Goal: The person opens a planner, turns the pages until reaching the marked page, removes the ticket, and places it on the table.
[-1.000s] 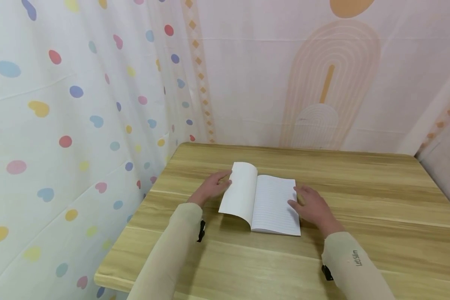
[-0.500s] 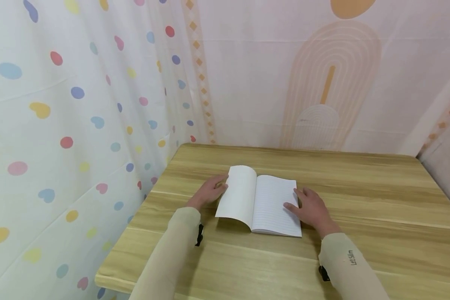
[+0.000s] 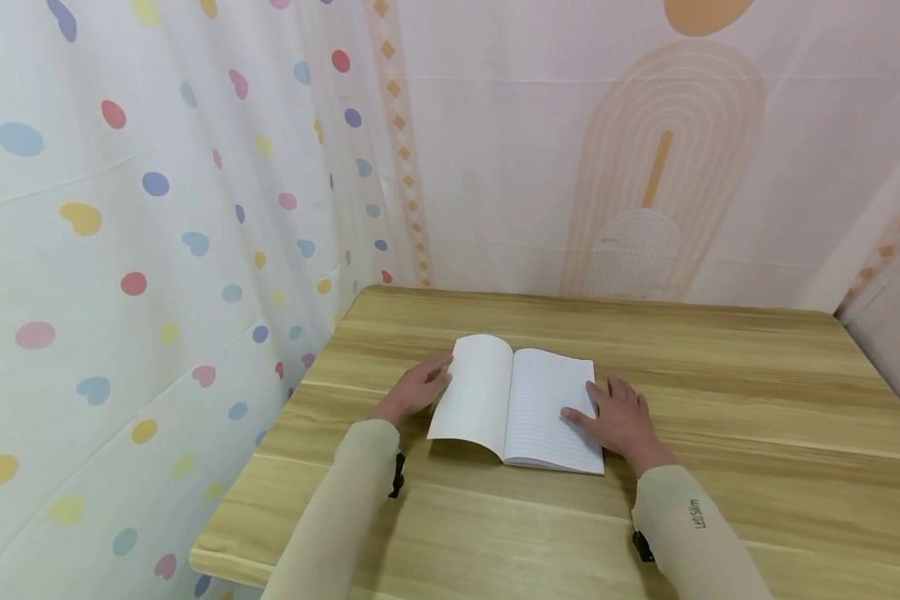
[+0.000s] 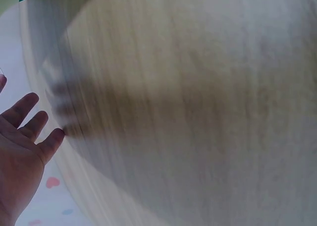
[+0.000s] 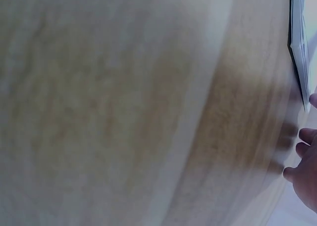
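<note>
An open notebook (image 3: 551, 412) lies on the wooden table, its lined right page flat. The blank white leaf (image 3: 474, 392) on its left side curves up off the tabletop. My left hand (image 3: 416, 387) is at that leaf's outer edge, thumb and forefinger touching it; in the left wrist view the other fingers of the left hand (image 4: 22, 146) are spread. On the opposite side, my right hand (image 3: 626, 421) rests with its thumb on the lined page and its fingers spread by the right edge. The right wrist view shows the notebook's edge (image 5: 298, 47) beside the fingertips.
The wooden table (image 3: 757, 400) extends around the notebook. A dotted curtain (image 3: 157, 250) hangs along the left side, and a pale patterned curtain (image 3: 495, 183) hangs behind the table's back edge.
The left leaf has come down and outward to the left, with my left hand moving alongside it. My right thumb has slid slightly further over the lined page.
</note>
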Motion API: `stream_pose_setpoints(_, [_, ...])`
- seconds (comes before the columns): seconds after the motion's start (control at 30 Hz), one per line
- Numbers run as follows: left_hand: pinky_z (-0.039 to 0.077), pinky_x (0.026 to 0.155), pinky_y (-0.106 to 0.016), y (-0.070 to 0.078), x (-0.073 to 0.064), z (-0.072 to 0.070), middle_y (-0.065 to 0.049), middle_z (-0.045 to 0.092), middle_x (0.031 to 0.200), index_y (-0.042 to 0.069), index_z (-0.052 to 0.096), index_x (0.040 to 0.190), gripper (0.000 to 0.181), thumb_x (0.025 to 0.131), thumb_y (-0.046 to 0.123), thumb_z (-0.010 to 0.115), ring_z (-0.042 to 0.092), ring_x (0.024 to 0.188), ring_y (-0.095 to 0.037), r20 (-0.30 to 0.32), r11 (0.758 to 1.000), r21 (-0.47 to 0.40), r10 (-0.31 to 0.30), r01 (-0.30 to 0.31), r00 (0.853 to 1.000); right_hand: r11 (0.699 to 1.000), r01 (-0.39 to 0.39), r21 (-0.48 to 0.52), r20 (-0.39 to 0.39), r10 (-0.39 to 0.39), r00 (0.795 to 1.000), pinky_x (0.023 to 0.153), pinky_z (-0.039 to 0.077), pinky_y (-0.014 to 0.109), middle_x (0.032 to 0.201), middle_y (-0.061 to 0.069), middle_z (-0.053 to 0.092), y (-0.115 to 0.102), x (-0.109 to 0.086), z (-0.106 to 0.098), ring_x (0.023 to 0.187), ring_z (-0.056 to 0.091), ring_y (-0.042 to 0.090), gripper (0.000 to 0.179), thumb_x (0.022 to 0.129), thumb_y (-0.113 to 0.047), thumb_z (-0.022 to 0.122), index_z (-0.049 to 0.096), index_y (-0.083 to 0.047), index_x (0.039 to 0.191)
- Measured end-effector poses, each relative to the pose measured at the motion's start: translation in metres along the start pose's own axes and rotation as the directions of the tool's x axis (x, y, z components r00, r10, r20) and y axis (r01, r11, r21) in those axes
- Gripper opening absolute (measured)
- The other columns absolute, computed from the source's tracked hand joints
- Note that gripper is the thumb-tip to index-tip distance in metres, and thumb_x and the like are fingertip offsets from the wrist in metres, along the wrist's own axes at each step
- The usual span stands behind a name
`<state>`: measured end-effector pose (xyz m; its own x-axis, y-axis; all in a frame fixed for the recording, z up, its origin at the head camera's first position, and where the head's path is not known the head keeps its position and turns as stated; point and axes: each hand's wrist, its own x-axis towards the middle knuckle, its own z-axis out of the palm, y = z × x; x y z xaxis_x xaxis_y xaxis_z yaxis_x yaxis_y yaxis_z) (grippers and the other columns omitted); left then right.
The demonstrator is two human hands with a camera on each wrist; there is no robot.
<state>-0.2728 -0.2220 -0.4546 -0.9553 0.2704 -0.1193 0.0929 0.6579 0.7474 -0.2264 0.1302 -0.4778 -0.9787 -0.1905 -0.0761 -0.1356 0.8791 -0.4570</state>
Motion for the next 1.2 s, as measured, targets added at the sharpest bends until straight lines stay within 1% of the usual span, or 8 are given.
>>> stream_pose_setpoints(0.13, [0.026,0.115,-0.053,-0.003,-0.001,0.000,-0.013,0.032,0.158,0.012,0.037,0.154,0.051,0.107,0.027,0.046,0.031,0.143,-0.038,-0.008,1.000,-0.010,-0.011,0.011,1.000,1.000,0.000,-0.006,0.004,0.000,1.000,0.110,0.011,0.070,0.153,0.037,0.022,-0.001,0.001,0.001,0.141,0.016,0.054,0.085,0.096,-0.063,0.049,0.040,0.002,0.149])
stream_pose_setpoints(0.33, [0.026,0.114,-0.053,-0.003,-0.002,0.000,-0.013,0.033,0.158,0.014,0.037,0.155,0.051,0.106,0.029,0.046,0.032,0.142,-0.039,-0.006,1.000,-0.002,-0.023,0.023,1.000,1.000,0.025,-0.007,0.008,-0.025,1.000,0.110,0.007,0.070,0.153,0.036,0.022,-0.007,0.004,0.005,0.142,0.015,0.054,0.077,0.098,-0.061,0.046,0.046,-0.003,0.148])
stream_pose_setpoints(0.53, [0.027,0.114,-0.053,-0.003,-0.001,0.001,-0.012,0.033,0.158,0.016,0.038,0.155,0.051,0.106,0.029,0.047,0.033,0.142,-0.038,-0.004,0.999,-0.009,-0.034,0.034,0.999,0.998,0.053,0.021,0.029,-0.054,0.998,0.112,0.002,0.069,0.157,0.034,0.016,-0.020,0.006,0.009,0.145,0.008,0.052,0.068,0.102,-0.058,0.036,0.050,-0.008,0.146])
stream_pose_setpoints(0.7, [0.030,0.112,-0.054,-0.004,-0.001,0.001,-0.013,0.035,0.157,0.018,0.039,0.154,0.050,0.106,0.031,0.047,0.035,0.141,-0.038,-0.008,0.999,-0.007,-0.050,0.050,0.999,0.993,0.094,0.066,0.032,-0.096,0.995,0.113,-0.002,0.066,0.159,0.029,0.017,-0.033,0.009,0.012,0.148,0.004,0.046,0.061,0.106,-0.052,0.030,0.052,-0.011,0.146])
stream_pose_setpoints(0.83, [0.029,0.113,-0.053,-0.003,-0.001,0.001,-0.012,0.034,0.158,0.020,0.038,0.155,0.051,0.106,0.033,0.047,0.034,0.141,-0.037,-0.007,0.998,-0.007,-0.065,0.065,0.998,0.988,0.125,0.089,0.017,-0.127,0.992,0.113,-0.001,0.066,0.158,0.028,0.023,-0.042,0.009,0.014,0.148,0.008,0.046,0.058,0.107,-0.048,0.029,0.049,-0.011,0.148])
stream_pose_setpoints(1.03, [0.029,0.113,-0.054,-0.003,0.000,0.000,-0.013,0.035,0.157,0.020,0.038,0.155,0.051,0.106,0.033,0.047,0.035,0.141,-0.038,-0.012,0.998,-0.002,-0.067,0.067,0.998,0.978,0.150,0.147,-0.012,-0.150,0.989,0.114,0.005,0.066,0.154,0.023,0.036,-0.054,0.009,0.013,0.146,0.018,0.045,0.059,0.108,-0.046,0.026,0.041,-0.011,0.153])
stream_pose_setpoints(1.13, [0.030,0.112,-0.055,-0.004,0.000,-0.001,-0.013,0.035,0.157,0.019,0.038,0.155,0.051,0.106,0.032,0.046,0.035,0.141,-0.038,-0.011,0.998,-0.003,-0.060,0.060,0.998,0.965,0.186,0.186,-0.058,-0.178,0.982,0.114,0.010,0.065,0.152,0.022,0.040,-0.059,0.011,0.012,0.145,0.023,0.044,0.058,0.109,-0.042,0.026,0.040,-0.006,0.152])
stream_pose_setpoints(1.2, [0.030,0.112,-0.055,-0.005,0.001,-0.002,-0.013,0.035,0.157,0.018,0.037,0.155,0.051,0.107,0.032,0.046,0.035,0.140,-0.039,-0.009,0.999,-0.002,-0.053,0.053,0.999,0.946,0.215,0.243,-0.099,-0.196,0.976,0.115,0.014,0.061,0.152,0.021,0.041,-0.064,0.013,0.010,0.144,0.026,0.042,0.057,0.109,-0.038,0.026,0.041,-0.002,0.151])
